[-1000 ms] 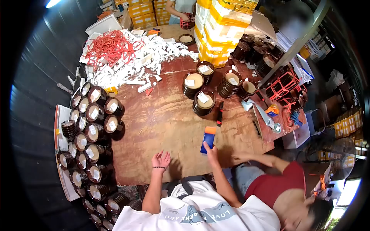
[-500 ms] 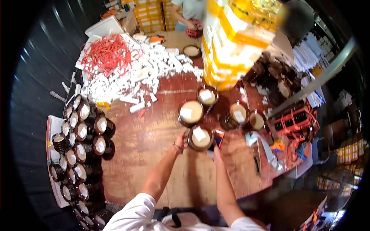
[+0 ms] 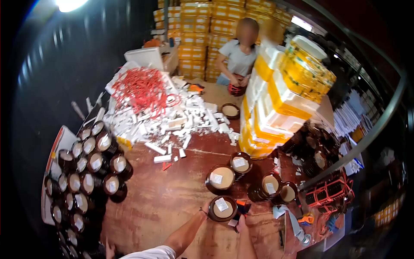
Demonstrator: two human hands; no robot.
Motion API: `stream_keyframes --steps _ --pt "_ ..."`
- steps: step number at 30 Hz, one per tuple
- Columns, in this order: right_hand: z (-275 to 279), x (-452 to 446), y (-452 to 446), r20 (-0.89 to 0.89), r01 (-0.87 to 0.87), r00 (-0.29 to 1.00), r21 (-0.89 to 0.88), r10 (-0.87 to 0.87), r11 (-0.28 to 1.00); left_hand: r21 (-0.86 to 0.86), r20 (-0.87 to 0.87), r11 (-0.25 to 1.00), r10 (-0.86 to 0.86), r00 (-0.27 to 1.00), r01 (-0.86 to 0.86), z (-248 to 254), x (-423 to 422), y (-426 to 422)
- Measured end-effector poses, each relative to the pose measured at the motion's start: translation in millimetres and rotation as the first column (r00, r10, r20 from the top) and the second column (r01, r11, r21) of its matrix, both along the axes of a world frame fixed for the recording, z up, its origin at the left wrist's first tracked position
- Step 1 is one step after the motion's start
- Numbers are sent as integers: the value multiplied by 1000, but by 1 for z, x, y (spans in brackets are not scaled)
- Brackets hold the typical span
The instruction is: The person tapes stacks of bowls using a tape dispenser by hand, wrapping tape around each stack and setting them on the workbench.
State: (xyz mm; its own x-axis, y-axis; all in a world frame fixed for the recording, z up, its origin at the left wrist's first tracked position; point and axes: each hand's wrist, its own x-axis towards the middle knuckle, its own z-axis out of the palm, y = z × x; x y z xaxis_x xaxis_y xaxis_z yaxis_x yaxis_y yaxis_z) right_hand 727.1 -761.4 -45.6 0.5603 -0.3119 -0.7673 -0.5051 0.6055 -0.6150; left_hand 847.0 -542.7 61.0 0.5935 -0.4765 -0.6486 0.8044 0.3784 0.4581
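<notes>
A stack of dark brown glazed dishes (image 3: 230, 214) stands upside down in front of me, a white label on its beige top. My left hand (image 3: 205, 213) is closed against its left side, the fingers partly hidden behind it. On the right, my right hand (image 3: 241, 224) grips a dark flat thing with an orange patch, which looks like a phone (image 3: 244, 208). Just beyond stand two more labelled stacks, a wide dish stack (image 3: 222, 178) and a smaller dish stack (image 3: 240, 162). Further right are another labelled stack (image 3: 271, 184) and an unlabelled one (image 3: 287, 193).
Many dish stacks (image 3: 95, 162) line the left edge. White foam pieces (image 3: 177, 123) and red straps (image 3: 140, 91) are heaped at the back. Taped foam boxes (image 3: 276, 108) tower beyond the stacks. A co-worker (image 3: 239, 60) handles a red-strapped bundle. A tape dispenser (image 3: 307, 219) lies right.
My view has tilted upward, so the table sits lower and the co-worker shows more fully. Both hands stay at the same dish stack, the dark flat thing still in the right.
</notes>
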Motion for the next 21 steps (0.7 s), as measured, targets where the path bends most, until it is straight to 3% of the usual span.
stream_keyframes --steps 2,5,7,10,11,12,16,18,19,21 --pt "-8 -8 19 153 1 988 31 -6 1000 -23 -71 997 69 995 -71 5 -15 25" --pt "10 -36 60 54 -35 998 46 32 998 75 -75 973 223 972 -218 -8 -53 82" --pt "69 -41 103 29 -213 977 202 211 956 159 -70 938 321 944 -307 -18 -87 119" --pt "66 -76 146 152 -423 905 224 397 878 251 -84 875 446 891 -414 -21 -148 163" --pt "93 -80 172 120 -442 897 306 426 843 266 -83 855 480 874 -444 -23 -163 177" --pt "89 -88 187 111 -482 875 270 471 833 273 -87 836 514 853 -476 -24 -177 186" --pt "72 -116 220 126 -560 829 212 546 801 309 -3 824 500 866 -474 -21 -201 220" --pt "99 -118 240 92 -622 779 246 621 743 462 42 790 435 900 -403 -18 -237 256" --pt "92 -118 243 96 -641 759 278 644 715 611 163 687 376 912 -393 -18 -271 322" --pt "100 -120 259 36 -636 762 231 646 737 930 210 295 69 975 -221 3 -354 456"
